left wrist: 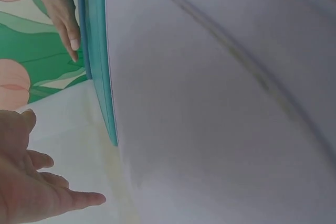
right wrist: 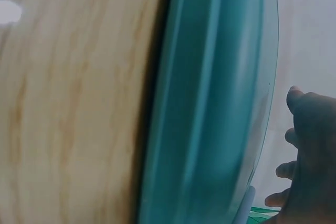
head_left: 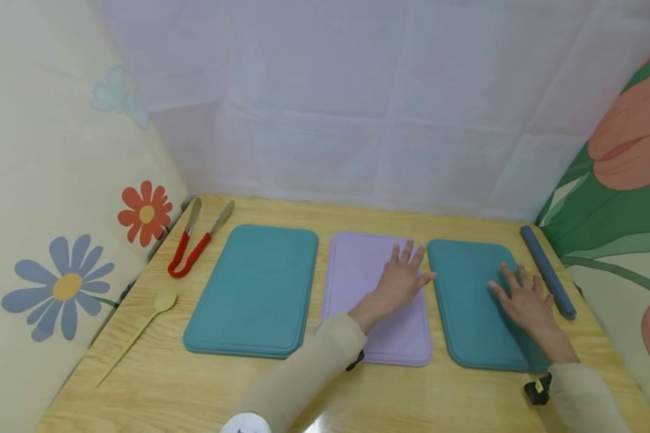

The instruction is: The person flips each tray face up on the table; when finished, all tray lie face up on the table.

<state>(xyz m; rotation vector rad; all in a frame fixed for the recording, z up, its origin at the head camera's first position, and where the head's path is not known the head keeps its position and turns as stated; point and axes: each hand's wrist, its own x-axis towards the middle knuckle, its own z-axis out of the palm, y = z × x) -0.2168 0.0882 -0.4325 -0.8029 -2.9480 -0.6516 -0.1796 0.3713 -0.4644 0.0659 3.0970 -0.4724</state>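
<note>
My left hand hangs over a flat purple board with rounded corners, fingers spread and holding nothing. The left wrist view shows a gap between that hand and the board's surface. Over the right-hand teal board is my right hand, its fingers also spread. In the right wrist view, this hand appears apart from the teal board's thick rounded edge. Another teal board lies to the left of the purple one.
Red-handled tongs lie spread at the far left of the wooden table. Nearer is a yellow spoon. A dark blue rod lies along the right side. Cloth walls enclose the back and both sides.
</note>
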